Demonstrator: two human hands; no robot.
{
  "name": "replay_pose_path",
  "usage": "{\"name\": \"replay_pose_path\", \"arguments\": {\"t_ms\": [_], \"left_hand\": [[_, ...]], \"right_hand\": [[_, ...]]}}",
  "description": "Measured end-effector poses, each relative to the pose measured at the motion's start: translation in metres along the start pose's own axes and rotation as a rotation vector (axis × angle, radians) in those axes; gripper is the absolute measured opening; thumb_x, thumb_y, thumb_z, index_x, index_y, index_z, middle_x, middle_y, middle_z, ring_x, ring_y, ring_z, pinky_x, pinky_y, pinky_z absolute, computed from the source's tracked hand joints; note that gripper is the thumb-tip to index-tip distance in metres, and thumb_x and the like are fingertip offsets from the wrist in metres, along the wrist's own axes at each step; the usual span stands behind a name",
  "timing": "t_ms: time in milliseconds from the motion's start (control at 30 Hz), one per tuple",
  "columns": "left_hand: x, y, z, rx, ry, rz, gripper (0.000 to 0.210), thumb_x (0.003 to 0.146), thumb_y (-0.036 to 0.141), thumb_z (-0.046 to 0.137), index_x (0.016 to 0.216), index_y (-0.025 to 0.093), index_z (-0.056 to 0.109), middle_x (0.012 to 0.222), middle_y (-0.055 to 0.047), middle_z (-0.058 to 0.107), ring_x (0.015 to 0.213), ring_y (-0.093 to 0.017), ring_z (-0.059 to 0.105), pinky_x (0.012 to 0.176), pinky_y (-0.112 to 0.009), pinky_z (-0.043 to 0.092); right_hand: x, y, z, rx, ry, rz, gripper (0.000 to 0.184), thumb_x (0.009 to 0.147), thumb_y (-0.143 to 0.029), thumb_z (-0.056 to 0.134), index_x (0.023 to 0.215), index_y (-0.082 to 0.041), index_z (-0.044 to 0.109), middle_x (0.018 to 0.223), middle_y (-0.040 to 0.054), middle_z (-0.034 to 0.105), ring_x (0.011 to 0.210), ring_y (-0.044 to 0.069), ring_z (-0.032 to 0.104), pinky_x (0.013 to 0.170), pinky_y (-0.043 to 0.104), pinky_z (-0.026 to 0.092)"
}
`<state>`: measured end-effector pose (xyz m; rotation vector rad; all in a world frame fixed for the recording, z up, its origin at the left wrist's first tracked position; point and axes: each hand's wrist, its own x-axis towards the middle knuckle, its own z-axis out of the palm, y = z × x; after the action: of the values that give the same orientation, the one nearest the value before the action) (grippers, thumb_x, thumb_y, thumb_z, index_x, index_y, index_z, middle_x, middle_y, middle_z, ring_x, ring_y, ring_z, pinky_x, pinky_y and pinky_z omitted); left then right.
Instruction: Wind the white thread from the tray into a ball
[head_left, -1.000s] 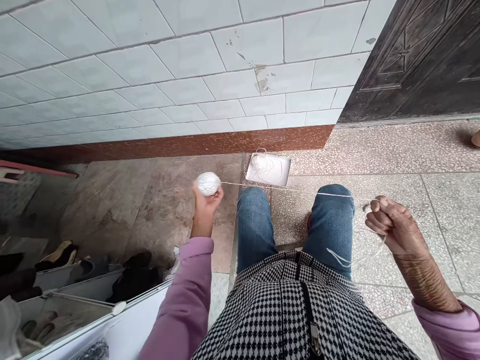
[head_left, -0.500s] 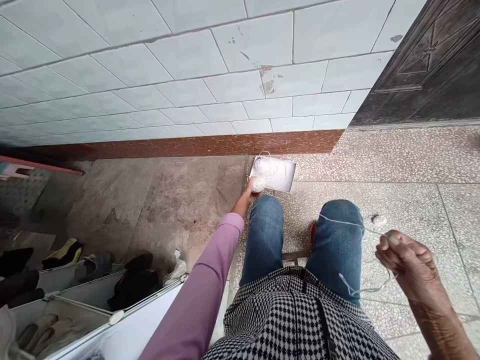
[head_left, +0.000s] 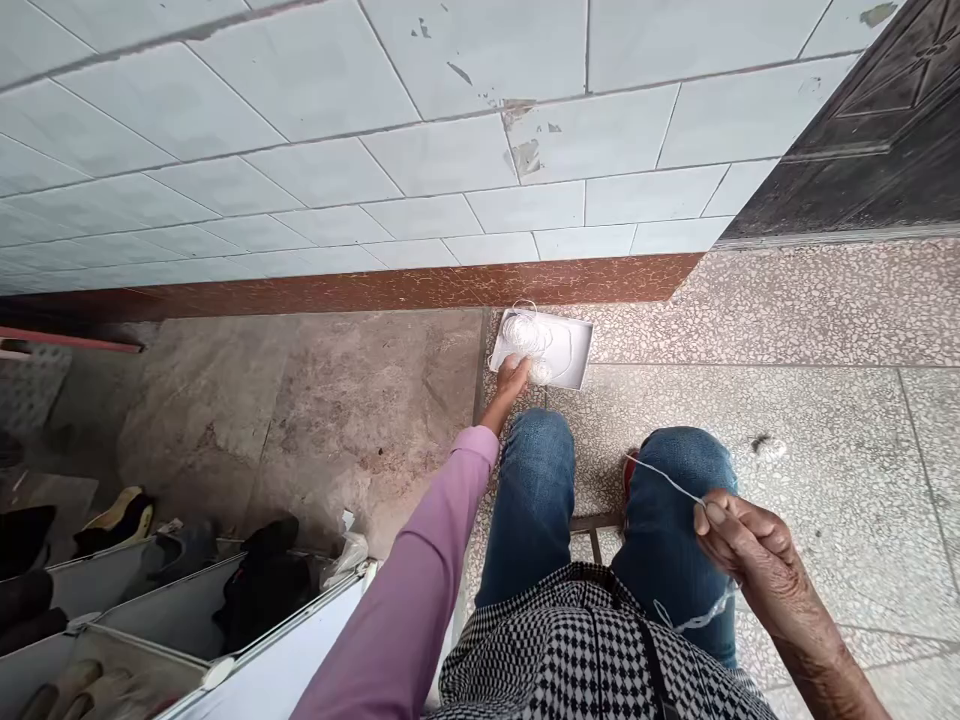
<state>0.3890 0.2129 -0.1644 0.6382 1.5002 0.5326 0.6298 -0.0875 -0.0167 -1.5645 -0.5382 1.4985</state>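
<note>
White yarn (head_left: pixel 667 478) is pinched in my right hand (head_left: pixel 746 550), which is raised just right of my right knee. One strand runs from its fingertips up and left across the knee, and a loose tail hangs below the fist. My left hand (head_left: pixel 512 378) reaches to the near left edge of a shallow white box (head_left: pixel 571 362), its fingers bent and close together. Right beside those fingers is a small white yarn ball (head_left: pixel 540 371). A looser coil of white yarn (head_left: pixel 523 332) lies behind it in the box. Whatever the left fingertips hold is hidden.
A tiled wall (head_left: pixel 450 150) rises just behind the box. My knees (head_left: pixel 536 465) stand between the hands. At lower left is a divided rack (head_left: pixel 187 610) with shoes. A small white tuft (head_left: pixel 769 448) lies on the speckled floor at right, and a dark door (head_left: pixel 870 160) stands beyond.
The yarn ball has gone from my left hand's grasp to the box, and that hand has turned palm down beside it. My right hand has moved left with the yarn, toward my knee.
</note>
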Motion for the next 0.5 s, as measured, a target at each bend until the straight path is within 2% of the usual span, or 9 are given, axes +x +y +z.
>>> {"name": "replay_pose_path", "arguments": {"t_ms": [67,133,167,200,233,300,367,500], "left_hand": [[-0.027,0.009,0.007,0.046,-0.047,0.084,0.034,0.091,0.026,0.079,0.123,0.015,0.076,0.110,-0.009,0.077,0.081,-0.017,0.066,0.062,-0.022,0.046],[-0.067,0.015,0.016,0.099,-0.173,0.164,0.026,0.089,0.021,0.077,0.114,0.016,0.081,0.102,-0.007,0.078,0.077,-0.016,0.065,0.062,-0.022,0.045],[-0.090,0.017,0.020,0.142,-0.288,0.204,0.024,0.089,0.022,0.078,0.111,0.015,0.083,0.091,-0.006,0.077,0.073,-0.016,0.063,0.061,-0.023,0.045],[-0.113,0.017,0.025,0.258,-0.482,0.307,0.026,0.094,0.028,0.074,0.115,0.016,0.083,0.084,-0.005,0.074,0.070,-0.016,0.061,0.061,-0.024,0.045],[-0.136,0.016,0.028,0.349,-0.650,0.397,0.029,0.097,0.032,0.069,0.120,0.018,0.082,0.082,-0.005,0.074,0.071,-0.016,0.062,0.061,-0.024,0.045],[-0.174,0.012,0.033,0.440,-0.914,0.443,0.033,0.102,0.036,0.061,0.124,0.021,0.080,0.088,-0.005,0.075,0.073,-0.017,0.065,0.062,-0.027,0.046],[-0.198,0.007,0.035,0.486,-0.987,0.476,0.031,0.103,0.037,0.057,0.111,0.021,0.081,0.083,-0.005,0.073,0.071,-0.017,0.063,0.065,-0.029,0.048],[-0.216,-0.001,0.031,0.603,-0.901,0.556,0.029,0.101,0.036,0.057,0.086,0.021,0.077,0.082,-0.005,0.073,0.076,-0.018,0.061,0.074,-0.032,0.048]], "right_hand": [[0.010,-0.006,0.007,0.004,-0.030,-0.020,0.051,0.095,-0.070,0.069,0.079,-0.021,0.067,0.058,-0.0075,0.025,0.049,0.009,0.020,0.048,0.025,0.019],[0.019,-0.013,0.015,-0.021,-0.077,-0.052,0.051,0.098,-0.069,0.066,0.081,-0.021,0.067,0.057,-0.0080,0.025,0.049,0.009,0.020,0.047,0.025,0.019],[0.023,-0.018,0.020,-0.054,-0.097,-0.083,0.051,0.099,-0.068,0.065,0.080,-0.021,0.067,0.057,-0.0079,0.025,0.049,0.009,0.021,0.047,0.025,0.020],[0.026,-0.022,0.026,-0.099,-0.112,-0.128,0.052,0.100,-0.069,0.063,0.080,-0.021,0.067,0.057,-0.0072,0.028,0.050,0.010,0.024,0.047,0.025,0.022],[0.028,-0.026,0.031,-0.152,-0.127,-0.187,0.053,0.101,-0.069,0.062,0.079,-0.021,0.067,0.057,-0.0059,0.033,0.051,0.010,0.029,0.048,0.025,0.027],[0.028,-0.032,0.039,-0.251,-0.155,-0.311,0.055,0.103,-0.070,0.057,0.078,-0.021,0.067,0.064,-0.0009,0.051,0.059,0.013,0.046,0.056,0.027,0.041],[0.025,-0.032,0.043,-0.325,-0.175,-0.387,0.056,0.105,-0.069,0.053,0.079,-0.021,0.067,0.076,0.0031,0.064,0.071,0.016,0.058,0.068,0.030,0.050],[0.013,-0.016,0.039,-0.430,-0.159,-0.401,0.057,0.109,-0.067,0.047,0.083,-0.020,0.067,0.079,0.0024,0.066,0.072,0.015,0.058,0.070,0.029,0.050]]}}
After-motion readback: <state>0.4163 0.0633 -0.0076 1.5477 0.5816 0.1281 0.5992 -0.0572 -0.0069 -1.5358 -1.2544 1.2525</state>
